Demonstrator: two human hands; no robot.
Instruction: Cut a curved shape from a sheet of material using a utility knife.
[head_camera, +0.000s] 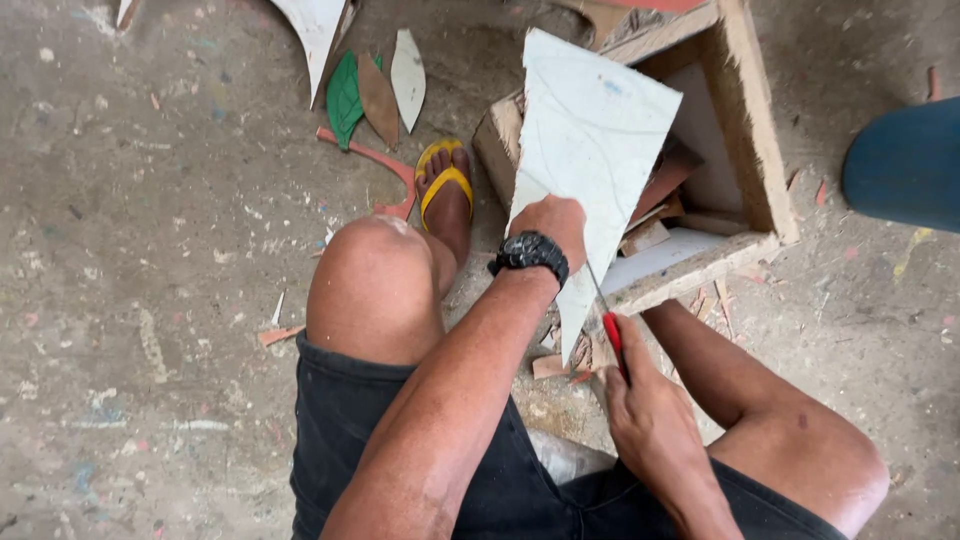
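My left hand (556, 222), with a black watch on the wrist, grips a pale, pointed sheet of board (590, 130) by its lower left edge, holding it upright between my knees. Lower down, my right hand (645, 400) is closed on a red-handled cutting tool (612, 338) whose thin blade reaches up to the sheet's right edge near its bottom tip. The blade's tip is hidden against the sheet.
An open wooden box (755, 120) holding offcuts stands just behind the sheet. Leaf-shaped cut pieces (378, 90) in green, brown and white lie on the dusty floor at upper left beside my yellow sandal (443, 180). A blue rounded object (905, 160) sits at the right edge.
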